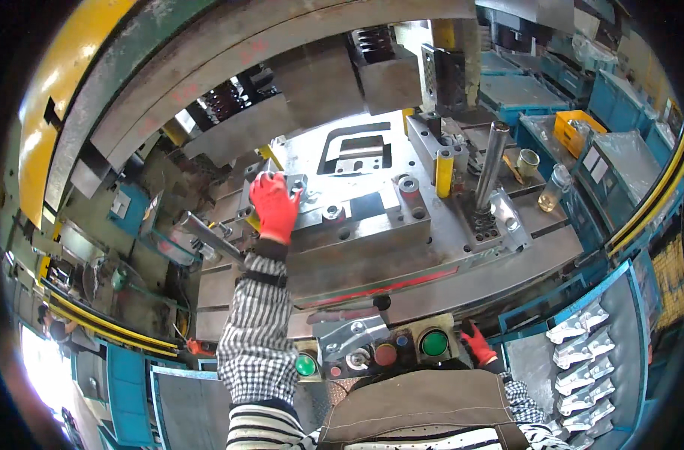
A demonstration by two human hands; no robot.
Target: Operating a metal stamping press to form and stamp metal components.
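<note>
My right hand (478,346), in a red glove, is at the right end of the control box (408,330), near its right green button (434,343); the fingers look loosely parted, with nothing visible between them. On the left half of that box, toward its far edge, lies a silvery bracket (349,336), its long axis running mostly left to right, its right end tilted away from me. It looks bent and ribbed, with small round holes. Beyond the box's right edge, a grey tray (529,360) carries similar brackets (584,361) stacked near its right side.

Farther off, well apart from the right, my left hand (274,206) reaches over the left front corner of the die block (364,259). Its fingers curl down beside a metal piece (306,196), which lies just to their right, by the block's left end. That piece is pale grey and shiny with a rounded boss; my glove covers part of it, so I cannot tell its long axis, nor whether my fingers grip it. My left hand is much the nearer one.

Behind stands a yellow post (444,174), and past the press bed's right edge, an orange bin (579,129).
</note>
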